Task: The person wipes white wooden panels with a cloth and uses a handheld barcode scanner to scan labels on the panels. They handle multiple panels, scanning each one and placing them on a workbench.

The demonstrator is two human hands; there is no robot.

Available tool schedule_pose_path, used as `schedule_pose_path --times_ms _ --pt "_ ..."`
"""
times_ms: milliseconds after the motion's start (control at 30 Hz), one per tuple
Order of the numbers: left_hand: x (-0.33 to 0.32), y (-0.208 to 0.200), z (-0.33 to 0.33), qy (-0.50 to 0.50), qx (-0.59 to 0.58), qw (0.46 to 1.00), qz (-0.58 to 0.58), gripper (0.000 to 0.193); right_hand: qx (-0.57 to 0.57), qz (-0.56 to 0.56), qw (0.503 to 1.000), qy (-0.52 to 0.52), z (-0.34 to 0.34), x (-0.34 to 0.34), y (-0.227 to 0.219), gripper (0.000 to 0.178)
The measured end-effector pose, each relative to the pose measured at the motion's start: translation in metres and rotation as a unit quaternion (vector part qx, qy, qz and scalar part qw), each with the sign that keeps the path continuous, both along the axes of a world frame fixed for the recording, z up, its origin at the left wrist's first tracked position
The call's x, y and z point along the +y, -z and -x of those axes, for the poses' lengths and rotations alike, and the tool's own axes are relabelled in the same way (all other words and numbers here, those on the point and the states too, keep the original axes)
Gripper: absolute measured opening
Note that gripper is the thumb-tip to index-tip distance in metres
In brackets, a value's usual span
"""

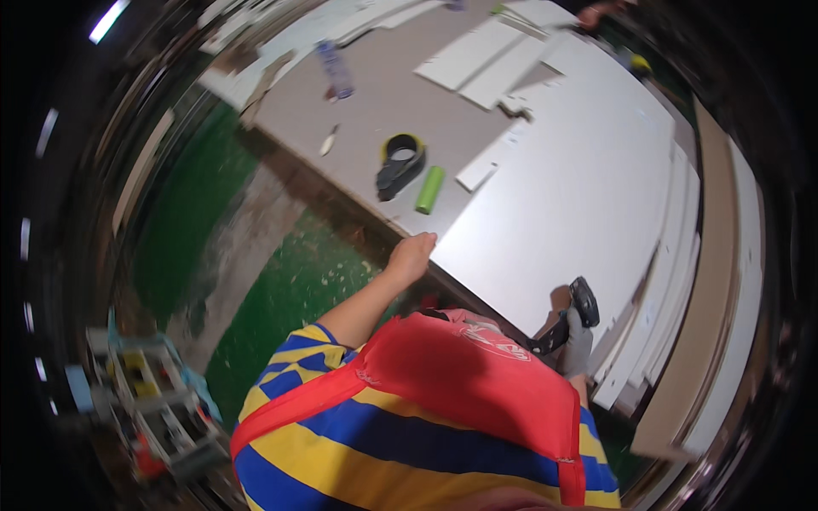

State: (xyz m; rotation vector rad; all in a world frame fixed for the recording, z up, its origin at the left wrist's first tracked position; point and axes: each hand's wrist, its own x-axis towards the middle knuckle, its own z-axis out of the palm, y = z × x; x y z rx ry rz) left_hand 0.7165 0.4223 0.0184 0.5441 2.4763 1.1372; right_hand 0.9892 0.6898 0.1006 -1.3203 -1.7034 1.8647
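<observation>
A large white panel (554, 196) lies on the table and reaches its near edge. My left hand (413, 258) is bare and closed at the panel's near left corner, its fingers curled over the edge. In a grey glove, my right hand (578, 342) grips a black cordless drill (552, 336) by the handle, over the panel's near right part. The drill's battery end points up and away; its front is close to my red apron (477, 383). Left of the panel are a green cylinder (430, 190) and a black-and-yellow tape dispenser (400, 166).
On the table (298, 111) lie a small white-handled tool (329, 141), a clear bottle (335, 70) and narrow white boards (477, 64). Long boards (673, 264) are stacked at the right. A cart with parts (153, 400) stands lower left on the green floor. Another person's hand (590, 17) shows at the far end.
</observation>
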Motion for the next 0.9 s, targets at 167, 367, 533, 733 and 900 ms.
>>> schedule_pose_path --times_ms 167,367,533,733,900 --pt "-0.052 -0.016 -0.023 -0.040 -0.069 0.997 -0.011 0.039 0.185 0.120 0.975 -0.014 0.074 -0.037 -0.020 0.037" --pt "-0.124 -0.003 -0.010 -0.070 -0.125 0.989 0.047 0.028 0.268 0.238 0.932 -0.046 0.157 -0.086 -0.008 0.041" --pt "-0.193 0.007 0.033 -0.078 -0.136 0.988 0.014 0.027 0.199 0.317 0.914 -0.159 0.229 -0.153 -0.014 0.038" --pt "-0.336 0.011 0.105 -0.148 -0.132 0.979 -0.042 0.025 0.139 0.311 0.901 -0.267 0.354 -0.288 -0.021 0.030" --pt "-0.451 0.014 0.171 -0.236 -0.135 0.961 0.045 0.026 0.110 0.125 0.947 -0.274 0.459 -0.339 -0.006 0.026"
